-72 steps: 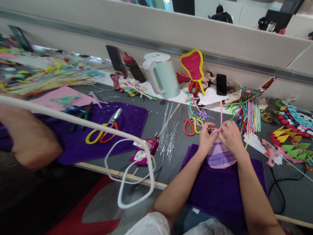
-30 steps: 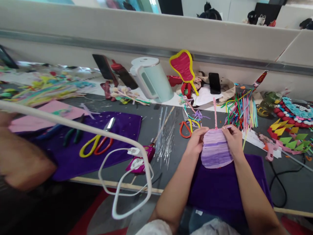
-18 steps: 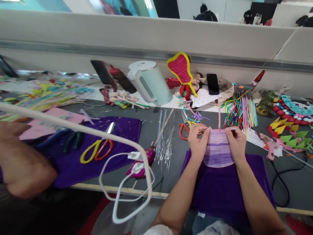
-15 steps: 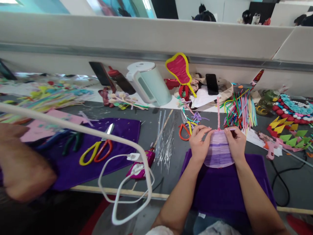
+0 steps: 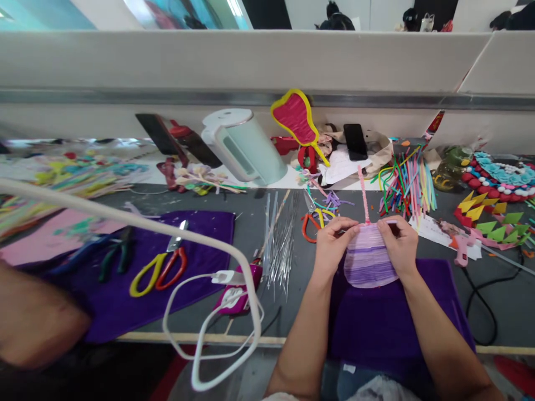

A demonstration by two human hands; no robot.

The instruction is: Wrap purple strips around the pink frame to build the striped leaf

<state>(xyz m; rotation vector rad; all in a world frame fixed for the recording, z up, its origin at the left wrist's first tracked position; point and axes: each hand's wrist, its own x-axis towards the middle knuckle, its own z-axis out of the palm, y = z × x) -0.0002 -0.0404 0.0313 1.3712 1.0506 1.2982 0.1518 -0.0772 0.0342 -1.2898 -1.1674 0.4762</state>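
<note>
A small fan-shaped piece (image 5: pixel 370 260), striped in lilac and purple with a twisted pink handle (image 5: pixel 364 195) pointing away from me, is held over a folded purple cloth (image 5: pixel 376 328). My left hand (image 5: pixel 333 245) pinches its upper left edge between thumb and fingers. At the upper right edge, my right hand (image 5: pixel 398 242) grips it the same way, thumb on the striped face. Just beyond my left hand lie orange-and-yellow scissors (image 5: pixel 316 218) and purple pipe cleaner scraps (image 5: pixel 336 199).
A white cable (image 5: pixel 188 228) arches across the left foreground. Another person's arm (image 5: pixel 37 317) rests at far left, near red-and-yellow scissors (image 5: pixel 161 267) and pliers (image 5: pixel 117 255). Silver wires (image 5: pixel 284 250), a kettle (image 5: pixel 246 147), a pink glue gun (image 5: pixel 461 250) and pipe cleaners (image 5: pixel 409 184) surround the workspace.
The camera view has shifted slightly, so the scene sits a little further left. Both hands keep their pinch on the striped fan, which looks slightly more tilted.
</note>
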